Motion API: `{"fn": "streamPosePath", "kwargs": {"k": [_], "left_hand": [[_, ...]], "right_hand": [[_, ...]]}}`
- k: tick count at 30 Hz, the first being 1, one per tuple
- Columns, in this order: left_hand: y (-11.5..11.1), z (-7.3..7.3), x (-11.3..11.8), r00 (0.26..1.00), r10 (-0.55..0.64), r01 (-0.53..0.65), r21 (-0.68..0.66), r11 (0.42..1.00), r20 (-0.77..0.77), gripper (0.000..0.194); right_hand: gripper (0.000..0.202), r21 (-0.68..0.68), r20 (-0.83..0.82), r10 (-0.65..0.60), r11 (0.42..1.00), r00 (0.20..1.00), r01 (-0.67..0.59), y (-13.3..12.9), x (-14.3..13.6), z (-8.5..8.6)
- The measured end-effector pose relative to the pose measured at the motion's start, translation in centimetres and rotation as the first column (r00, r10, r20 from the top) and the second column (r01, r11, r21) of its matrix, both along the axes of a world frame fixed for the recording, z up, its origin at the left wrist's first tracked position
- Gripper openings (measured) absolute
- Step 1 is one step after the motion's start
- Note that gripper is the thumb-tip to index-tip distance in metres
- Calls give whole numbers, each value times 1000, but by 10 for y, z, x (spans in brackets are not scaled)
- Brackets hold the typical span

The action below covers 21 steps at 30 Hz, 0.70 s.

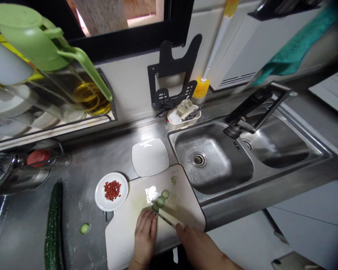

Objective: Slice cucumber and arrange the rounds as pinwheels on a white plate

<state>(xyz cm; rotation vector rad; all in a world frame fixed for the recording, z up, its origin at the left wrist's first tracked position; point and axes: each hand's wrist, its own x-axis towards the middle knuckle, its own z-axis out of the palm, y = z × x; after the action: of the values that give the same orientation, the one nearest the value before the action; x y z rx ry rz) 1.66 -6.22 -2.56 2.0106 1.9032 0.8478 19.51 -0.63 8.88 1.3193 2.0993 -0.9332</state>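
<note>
My right hand is wrapped round the handle of a knife, whose blade points up and left across the white cutting board. Fingers curled together, my left hand presses on a short piece of cucumber at the blade's tip; most of that piece is hidden under the fingers. Just beyond the blade lie several cucumber slices. One more thin slice rests near the board's far right corner.
A whole cucumber and a cut end lie on the steel counter at left. A small plate of red berries overlaps the board's corner. Behind the board sits a white square plate. The sink with its faucet is at right.
</note>
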Motion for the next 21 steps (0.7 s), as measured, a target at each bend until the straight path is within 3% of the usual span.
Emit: {"fn": "streamPosePath", "kwargs": {"k": [21], "left_hand": [[-3, -6, -1, 1000, -28, 28, -35, 999, 10, 20]], "right_hand": [[42, 24, 24, 11, 1000, 1000, -12, 5, -16, -10]]}}
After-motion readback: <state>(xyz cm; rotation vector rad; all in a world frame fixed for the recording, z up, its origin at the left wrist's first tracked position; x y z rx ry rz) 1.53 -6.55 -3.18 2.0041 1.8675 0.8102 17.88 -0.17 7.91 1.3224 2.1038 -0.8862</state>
